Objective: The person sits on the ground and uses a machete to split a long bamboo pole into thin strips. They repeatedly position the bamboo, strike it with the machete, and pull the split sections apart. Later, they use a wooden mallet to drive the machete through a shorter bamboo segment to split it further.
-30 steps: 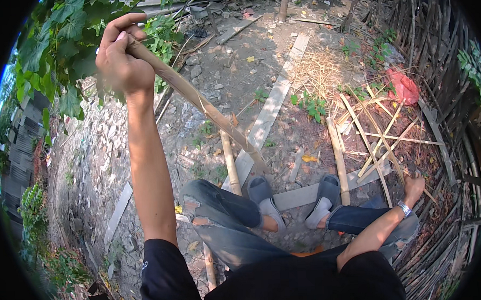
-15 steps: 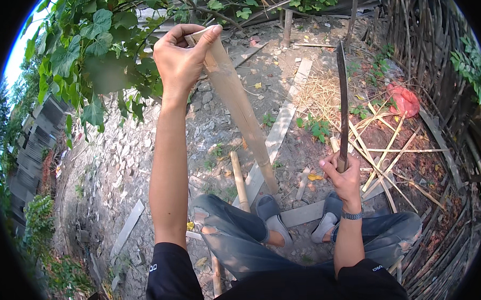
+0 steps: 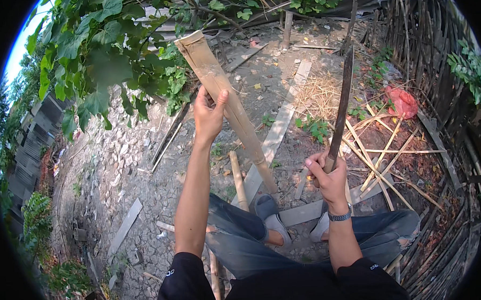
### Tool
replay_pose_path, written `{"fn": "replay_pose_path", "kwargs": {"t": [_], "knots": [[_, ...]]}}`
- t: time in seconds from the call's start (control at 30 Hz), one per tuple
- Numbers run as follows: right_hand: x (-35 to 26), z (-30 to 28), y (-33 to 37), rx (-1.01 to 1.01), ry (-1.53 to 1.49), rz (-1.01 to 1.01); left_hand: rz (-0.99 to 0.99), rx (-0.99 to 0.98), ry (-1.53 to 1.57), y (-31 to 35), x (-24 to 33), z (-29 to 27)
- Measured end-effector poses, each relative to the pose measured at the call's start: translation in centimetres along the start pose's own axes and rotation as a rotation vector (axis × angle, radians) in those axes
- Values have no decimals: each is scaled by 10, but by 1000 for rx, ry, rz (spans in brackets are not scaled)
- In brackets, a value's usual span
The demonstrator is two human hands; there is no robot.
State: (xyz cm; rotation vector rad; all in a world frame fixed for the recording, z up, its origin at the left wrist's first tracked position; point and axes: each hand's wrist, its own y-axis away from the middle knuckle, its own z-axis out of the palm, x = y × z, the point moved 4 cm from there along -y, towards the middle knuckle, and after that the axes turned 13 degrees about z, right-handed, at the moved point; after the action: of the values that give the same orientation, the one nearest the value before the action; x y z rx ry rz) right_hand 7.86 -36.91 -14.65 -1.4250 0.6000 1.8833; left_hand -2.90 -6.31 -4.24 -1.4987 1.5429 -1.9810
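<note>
My left hand is closed around the upper part of a split bamboo piece. The wide, pale bamboo stands tilted, its top end leaning to the far left and its foot down by my left sandal. My right hand grips the handle of a long, dark-bladed machete, held almost upright with the tip pointing away from me. Blade and bamboo are apart. A watch is on my right wrist.
Thin bamboo strips lie crossed on the right, near a red plastic bag and straw-like shavings. A grey plank lies on the ground behind the bamboo. A stick fence borders the right; leafy vines hang at the left.
My left hand has slid from the bamboo's top end down to lower on its length. The bamboo's top now leans a little more left. My right hand and the machete have shifted slightly left and nearer.
</note>
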Motion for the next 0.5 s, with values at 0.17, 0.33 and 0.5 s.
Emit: {"fn": "replay_pose_path", "kwargs": {"t": [0.17,0.33,0.5], "knots": [[-11,18,-22,5,52,-217,-24,-189,85,-1,20,32],[-15,52,-80,37,348,-145,-59,-324,167,1,24,67],[-8,52,-119,-9,284,-151,-27,-321,144,-7,21,75]]}}
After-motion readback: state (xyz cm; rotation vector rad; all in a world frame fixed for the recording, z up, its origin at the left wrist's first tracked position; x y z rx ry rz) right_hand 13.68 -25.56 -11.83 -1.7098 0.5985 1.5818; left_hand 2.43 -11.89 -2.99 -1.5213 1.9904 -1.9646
